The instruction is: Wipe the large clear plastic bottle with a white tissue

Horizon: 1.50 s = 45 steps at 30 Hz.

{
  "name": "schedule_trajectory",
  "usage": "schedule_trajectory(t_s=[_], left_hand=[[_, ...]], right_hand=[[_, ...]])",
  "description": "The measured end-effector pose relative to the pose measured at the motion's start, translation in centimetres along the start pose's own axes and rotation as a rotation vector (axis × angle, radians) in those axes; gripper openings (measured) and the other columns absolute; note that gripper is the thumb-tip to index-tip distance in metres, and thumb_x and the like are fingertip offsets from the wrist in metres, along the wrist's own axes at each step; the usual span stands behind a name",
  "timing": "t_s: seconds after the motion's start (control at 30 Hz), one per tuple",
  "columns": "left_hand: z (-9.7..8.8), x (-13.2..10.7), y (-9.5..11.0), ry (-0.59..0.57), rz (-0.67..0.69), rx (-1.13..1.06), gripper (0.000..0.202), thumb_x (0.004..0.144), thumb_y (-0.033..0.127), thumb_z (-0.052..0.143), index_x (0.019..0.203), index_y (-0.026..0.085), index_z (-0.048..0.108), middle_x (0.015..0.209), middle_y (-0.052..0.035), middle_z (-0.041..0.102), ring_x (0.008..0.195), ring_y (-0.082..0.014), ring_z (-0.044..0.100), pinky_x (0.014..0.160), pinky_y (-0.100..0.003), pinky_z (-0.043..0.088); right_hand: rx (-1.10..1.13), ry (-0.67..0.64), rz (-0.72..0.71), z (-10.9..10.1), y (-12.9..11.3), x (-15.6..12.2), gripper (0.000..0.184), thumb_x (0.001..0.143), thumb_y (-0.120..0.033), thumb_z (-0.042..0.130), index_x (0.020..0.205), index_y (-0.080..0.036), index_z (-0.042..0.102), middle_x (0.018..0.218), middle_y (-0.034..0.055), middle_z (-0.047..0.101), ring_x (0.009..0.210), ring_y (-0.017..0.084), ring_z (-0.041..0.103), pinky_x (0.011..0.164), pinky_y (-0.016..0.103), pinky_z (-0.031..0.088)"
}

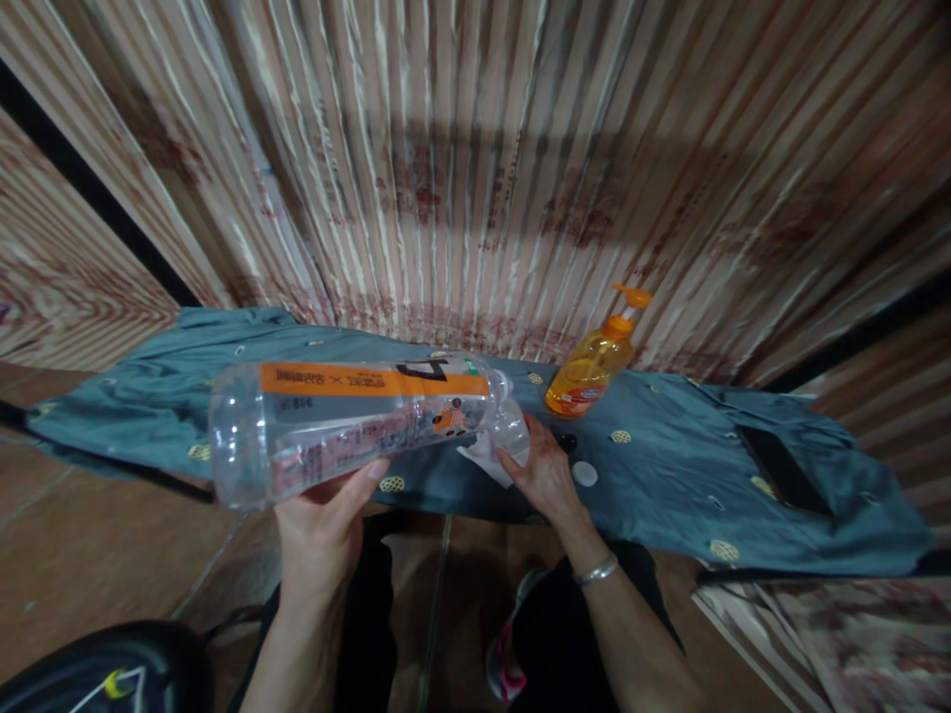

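Observation:
A large clear plastic bottle (238,436) with an orange and grey label lies nearly level in the air above the cloth, its mouth pointing right. My left hand (327,520) grips it from below, thumb along its near side. My right hand (548,470) is closed around a small clear plastic container (510,424) at the bottle's mouth; whether the two touch I cannot tell. White tissue-like material (486,458) shows under the right fingers. Beside that hand, a small round white cap (584,473) and a small black object (567,443) lie on the cloth.
A pump bottle of orange liquid (590,371) stands at the back of the narrow table with a blue-green cloth (654,475). A black phone (784,470) lies to the right. Pleated curtains (446,178) hang behind. A black rounded object (111,663) is at lower left.

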<state>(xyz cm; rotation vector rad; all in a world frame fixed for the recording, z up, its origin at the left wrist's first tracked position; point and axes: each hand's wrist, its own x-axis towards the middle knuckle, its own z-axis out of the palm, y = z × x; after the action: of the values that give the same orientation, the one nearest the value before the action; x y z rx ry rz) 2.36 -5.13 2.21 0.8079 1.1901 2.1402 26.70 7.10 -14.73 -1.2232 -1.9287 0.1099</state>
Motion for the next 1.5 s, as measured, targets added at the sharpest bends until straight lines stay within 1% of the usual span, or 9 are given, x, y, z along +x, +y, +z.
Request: schedule_trajectory(t_s=[0.23,0.43,0.67,0.9,0.97,1.13,1.23,1.37,1.5], left_hand=[[-0.11,0.03,0.01,-0.010,0.006,0.016,0.040,0.055,0.016,0.101,0.092,0.021,0.088,0.082,-0.0016,0.089,0.075,-0.0238,0.088,0.083,-0.030,0.075],[0.07,-0.04,0.38,0.004,0.006,0.018,0.053,0.054,0.016,0.100,0.105,0.022,0.088,0.081,-0.0009,0.089,0.070,-0.0246,0.087,0.076,-0.030,0.076],[-0.22,-0.07,0.24,-0.004,-0.002,0.026,0.045,0.056,0.020,0.103,0.099,0.022,0.089,0.087,-0.0024,0.090,0.077,-0.0239,0.088,0.083,-0.031,0.076],[-0.54,-0.10,0.01,0.015,-0.020,0.069,0.049,0.057,0.030,0.107,0.102,0.023,0.089,0.087,-0.0036,0.089,0.084,-0.0277,0.088,0.088,-0.037,0.076],[-0.45,-0.11,0.13,0.007,-0.015,0.057,0.046,0.057,0.028,0.106,0.100,0.023,0.089,0.088,-0.0031,0.090,0.082,-0.0270,0.088,0.088,-0.037,0.076],[-0.18,-0.18,0.38,0.018,-0.029,0.020,0.042,0.053,0.022,0.106,0.091,0.025,0.088,0.090,-0.0018,0.091,0.083,-0.0246,0.088,0.086,-0.032,0.076],[-0.18,-0.14,0.31,0.020,-0.031,0.015,0.040,0.053,0.020,0.106,0.088,0.025,0.087,0.093,-0.0020,0.091,0.084,-0.0246,0.089,0.088,-0.033,0.076],[-0.23,-0.14,0.30,-0.005,-0.024,0.033,0.034,0.055,0.021,0.105,0.083,0.024,0.087,0.087,-0.0023,0.090,0.083,-0.0256,0.089,0.091,-0.036,0.076],[-0.11,-0.24,0.51,-0.008,-0.010,0.037,0.033,0.056,0.020,0.104,0.084,0.024,0.087,0.085,-0.0016,0.090,0.078,-0.0255,0.088,0.087,-0.037,0.077]], right_hand=[[0.011,0.004,0.006,-0.02,-0.18,0.03,0.066,0.110,-0.066,0.061,0.149,-0.013,0.065,0.129,0.0256,0.083,0.117,0.042,0.083,0.102,0.063,0.072],[0.005,0.005,0.014,0.02,-0.21,0.00,0.065,0.110,-0.066,0.062,0.149,-0.014,0.065,0.130,0.0252,0.084,0.118,0.042,0.083,0.103,0.063,0.071],[0.015,-0.010,0.013,-0.02,-0.04,-0.11,0.069,0.108,-0.068,0.065,0.151,-0.014,0.064,0.133,0.0250,0.083,0.121,0.042,0.082,0.105,0.063,0.070],[0.004,-0.016,0.027,0.07,0.01,-0.25,0.071,0.108,-0.072,0.066,0.152,-0.016,0.065,0.132,0.0240,0.083,0.120,0.042,0.082,0.104,0.063,0.071],[0.002,-0.011,0.028,0.16,0.05,-0.28,0.072,0.109,-0.072,0.064,0.151,-0.015,0.065,0.132,0.0242,0.083,0.120,0.042,0.082,0.104,0.062,0.070],[-0.001,-0.020,0.020,0.13,0.08,-0.19,0.071,0.108,-0.070,0.067,0.152,-0.014,0.064,0.132,0.0250,0.083,0.120,0.042,0.082,0.105,0.063,0.070],[0.006,-0.019,0.014,-0.02,-0.03,-0.12,0.070,0.108,-0.069,0.067,0.152,-0.014,0.064,0.131,0.0249,0.083,0.119,0.043,0.082,0.103,0.063,0.071],[0.011,-0.012,0.017,-0.14,-0.20,-0.08,0.069,0.109,-0.069,0.065,0.152,-0.014,0.065,0.132,0.0246,0.083,0.119,0.042,0.083,0.103,0.063,0.071],[0.010,-0.005,0.007,-0.15,-0.20,-0.05,0.070,0.110,-0.071,0.063,0.151,-0.015,0.066,0.130,0.0240,0.084,0.117,0.042,0.083,0.101,0.063,0.072]])
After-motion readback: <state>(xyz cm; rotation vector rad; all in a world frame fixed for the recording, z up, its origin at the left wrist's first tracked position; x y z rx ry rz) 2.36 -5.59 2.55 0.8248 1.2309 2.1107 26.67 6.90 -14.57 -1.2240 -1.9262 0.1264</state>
